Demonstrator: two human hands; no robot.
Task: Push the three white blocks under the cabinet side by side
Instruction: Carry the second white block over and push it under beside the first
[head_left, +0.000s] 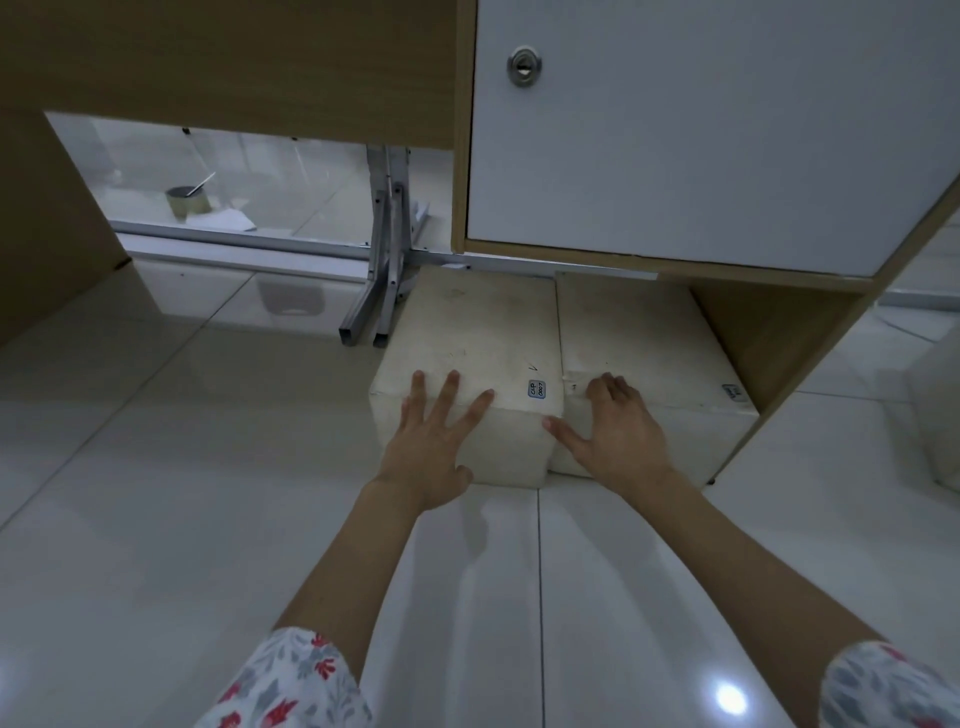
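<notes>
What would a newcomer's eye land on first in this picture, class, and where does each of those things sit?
Two bare hands pressing on two white blocks at the centre: the left hand spread flat on the left block, the right hand on the right block. The blocks lie side by side on the glossy tiled floor, their far ends reaching under the white cabinet door, whose round lock shines at the top.

The floor (156, 467) is shiny smooth tile. On it, two white blocks (483, 332) look matt and a bit rough. Above the blocks, the cabinet (727, 130) has a smooth white door, a wood-look frame and a shiny metal lock (524, 65). Left of the cabinet stands a dull metal leg (387, 249). The sleeves (296, 686) are flowery cloth.
</notes>
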